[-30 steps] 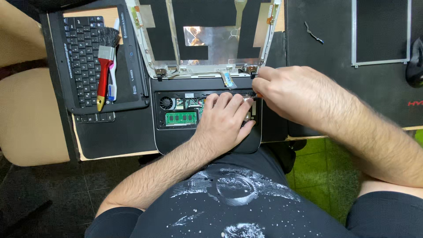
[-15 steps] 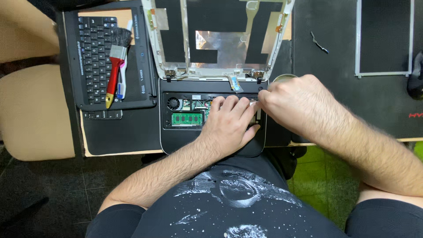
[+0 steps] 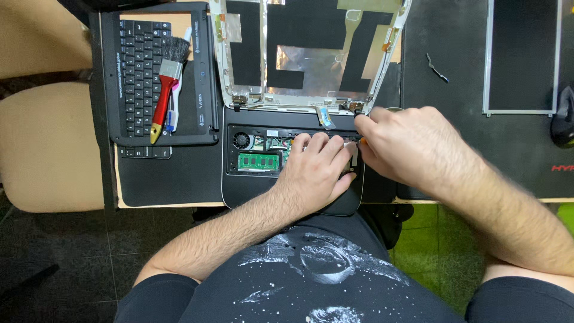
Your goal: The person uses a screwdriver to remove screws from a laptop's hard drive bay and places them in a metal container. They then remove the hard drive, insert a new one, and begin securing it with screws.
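Head view, looking down: an opened laptop base [image 3: 287,191] lies on the worktop [image 3: 167,179] at its near edge. The left hand [image 3: 314,170] rests flat, fingers spread, over the exposed circuit board. The right hand [image 3: 406,143] pinches something orange-tipped beside the hinge; what it grips is hidden. A slip there could scratch the green memory module [image 3: 259,161] or tear the ribbon cable [image 3: 324,117].

Our left hand [image 3: 317,173] is covering the right part of the opened laptop base [image 3: 239,191], and our right hand [image 3: 412,146] is hiding whatever its fingertips are pinching. The flat panel [image 3: 520,57] and black mouse [image 3: 563,122] are running off frame.
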